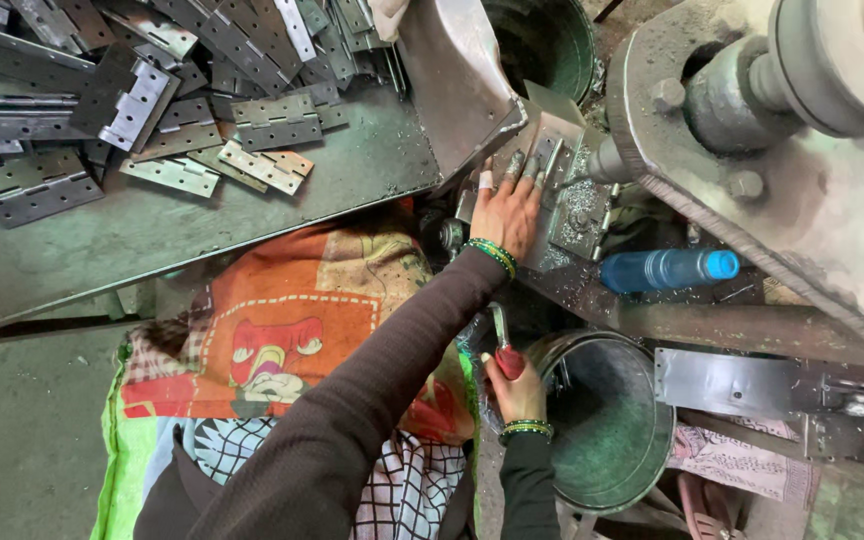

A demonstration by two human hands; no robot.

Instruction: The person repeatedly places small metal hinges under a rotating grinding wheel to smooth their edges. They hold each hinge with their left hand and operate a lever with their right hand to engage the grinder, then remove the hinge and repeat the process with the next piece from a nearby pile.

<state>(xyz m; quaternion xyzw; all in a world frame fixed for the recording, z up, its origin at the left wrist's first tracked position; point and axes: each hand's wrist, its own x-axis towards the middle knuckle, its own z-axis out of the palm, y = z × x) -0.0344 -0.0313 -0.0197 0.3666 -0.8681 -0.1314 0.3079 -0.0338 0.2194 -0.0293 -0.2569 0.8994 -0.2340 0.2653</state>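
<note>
left hand (505,212): fingers spread flat, pressing a metal hinge (550,170) on the machine bed at upper centre | right hand (517,388): clamped on a red-handled lever (505,350), lower centre, above a metal bucket (612,425) | loose hinges (152,100) piled upper left

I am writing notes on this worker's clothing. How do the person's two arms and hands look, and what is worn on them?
Both arms wear long, dark brown sleeves of plain knit cloth. The left hand is bare, with green bangles at the wrist and pale tape on one finger. The right hand is bare too, with similar green bangles at its wrist. No gloves, no watch.
</note>
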